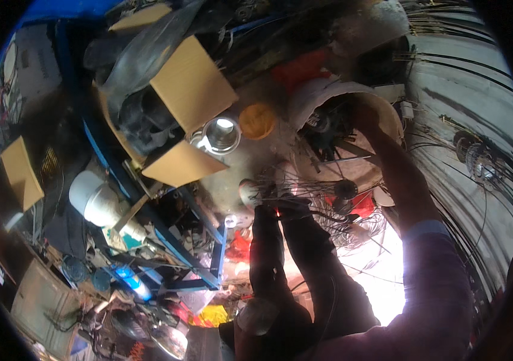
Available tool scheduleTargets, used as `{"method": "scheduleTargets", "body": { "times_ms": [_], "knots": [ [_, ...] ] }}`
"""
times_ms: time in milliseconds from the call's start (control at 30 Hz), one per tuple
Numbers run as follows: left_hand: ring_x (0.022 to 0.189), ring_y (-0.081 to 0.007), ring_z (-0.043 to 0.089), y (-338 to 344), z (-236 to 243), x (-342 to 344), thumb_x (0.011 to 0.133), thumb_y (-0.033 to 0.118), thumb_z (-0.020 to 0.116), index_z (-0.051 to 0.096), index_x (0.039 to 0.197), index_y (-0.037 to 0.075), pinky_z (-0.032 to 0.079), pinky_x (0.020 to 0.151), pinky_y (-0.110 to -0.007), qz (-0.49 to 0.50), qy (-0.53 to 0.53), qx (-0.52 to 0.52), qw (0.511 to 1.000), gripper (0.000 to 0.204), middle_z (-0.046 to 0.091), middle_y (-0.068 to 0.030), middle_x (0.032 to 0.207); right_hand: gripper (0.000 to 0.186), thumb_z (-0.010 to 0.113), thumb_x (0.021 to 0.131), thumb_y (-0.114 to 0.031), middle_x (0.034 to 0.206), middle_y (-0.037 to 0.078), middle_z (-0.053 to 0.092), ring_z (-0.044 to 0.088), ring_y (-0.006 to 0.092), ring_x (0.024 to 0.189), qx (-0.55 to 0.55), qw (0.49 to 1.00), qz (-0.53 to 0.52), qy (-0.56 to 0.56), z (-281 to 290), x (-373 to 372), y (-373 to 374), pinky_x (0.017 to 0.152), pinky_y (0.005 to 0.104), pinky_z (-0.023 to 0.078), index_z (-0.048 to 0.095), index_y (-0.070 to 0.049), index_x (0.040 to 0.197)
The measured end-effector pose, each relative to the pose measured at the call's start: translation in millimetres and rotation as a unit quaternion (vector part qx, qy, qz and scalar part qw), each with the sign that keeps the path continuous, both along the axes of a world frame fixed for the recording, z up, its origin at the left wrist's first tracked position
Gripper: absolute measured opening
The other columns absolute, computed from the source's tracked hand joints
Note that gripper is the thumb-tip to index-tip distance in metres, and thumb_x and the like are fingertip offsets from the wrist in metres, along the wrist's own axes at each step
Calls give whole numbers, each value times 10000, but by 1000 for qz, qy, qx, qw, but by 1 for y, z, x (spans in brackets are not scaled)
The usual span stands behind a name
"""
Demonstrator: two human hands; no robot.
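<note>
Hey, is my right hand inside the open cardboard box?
No, your right hand reaches into the round pale tub, to the right of the cardboard box.

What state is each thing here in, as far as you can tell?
Round pale tub, open, holding dark parts.
Bare right hand, inside the tub, grip unclear.
Brown cardboard box, open, flaps spread.
Shiny cylindrical metal vessel, open-mouthed.
Thin grey metal wires, loosely tangled.

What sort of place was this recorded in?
Probably a cluttered repair workshop or its parts store: dark cables line the wall, an open cardboard box holds black parts, and the right hand reaches into a pale round tub of mixed parts.
</note>
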State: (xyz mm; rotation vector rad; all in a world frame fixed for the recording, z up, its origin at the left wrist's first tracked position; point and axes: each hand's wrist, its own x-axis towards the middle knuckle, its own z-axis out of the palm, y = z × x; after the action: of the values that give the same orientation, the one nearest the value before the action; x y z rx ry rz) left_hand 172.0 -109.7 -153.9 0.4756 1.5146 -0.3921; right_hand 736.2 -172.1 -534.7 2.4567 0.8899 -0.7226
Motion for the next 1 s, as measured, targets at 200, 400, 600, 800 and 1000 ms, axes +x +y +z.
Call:
{"method": "scheduleTargets", "body": {
  "times_ms": [200, 400, 600, 800, 1000],
  "knots": [
    [1202, -238, 631, 24, -7, -2, 941, 379, 721, 387, 1525, 40, 557, 970, -376, -44, -16, -10, 999, 753, 576, -139, 1389, 185, 657, 923, -269, 939, 99, 788, 777, 286, 886, 15, 998, 17, -61, 18, -10, -10, 723, 457, 615, 801, -169, 983],
    [1215, -239, 623, 28, -9, -1, 945, 391, 714, 389, 1523, 38, 550, 983, -377, -33, -13, -17, 999, 751, 571, -137, 1396, 499, 648, 930, -469, 1077, 163, 756, 733, 345, 1001, -97, 995, 18, 23, -15, 15, -19, 822, 514, 564, 676, -95, 1260],
    [1229, -240, 615, 22, 14, -3, 950, 404, 707, 391, 1522, 35, 543, 996, -379, 23, -14, -11, 1000, 751, 566, -135, 1402, 297, 683, 907, -385, 937, 123, 761, 745, 315, 874, -63, 990, 125, 8, 12, 7, -2, 709, 497, 541, 778, -115, 991],
    [1242, -240, 607, 20, 55, -8, 954, 417, 701, 393, 1520, 33, 536, 1010, -381, 115, -12, 12, 993, 750, 561, -133, 1408, 269, 795, 804, -312, 936, 115, 763, 750, 303, 853, -138, 967, 212, 35, 67, -5, 16, 699, 470, 567, 773, -81, 941],
    [1255, -241, 599, 13, 87, -19, 958, 429, 694, 396, 1519, 30, 529, 1023, -383, 211, -39, 52, 975, 751, 556, -131, 1414, 380, 879, 696, -306, 906, 190, 767, 756, 332, 855, -262, 948, 125, 129, 136, 30, 19, 751, 453, 594, 769, 2, 889]
  ]
}}
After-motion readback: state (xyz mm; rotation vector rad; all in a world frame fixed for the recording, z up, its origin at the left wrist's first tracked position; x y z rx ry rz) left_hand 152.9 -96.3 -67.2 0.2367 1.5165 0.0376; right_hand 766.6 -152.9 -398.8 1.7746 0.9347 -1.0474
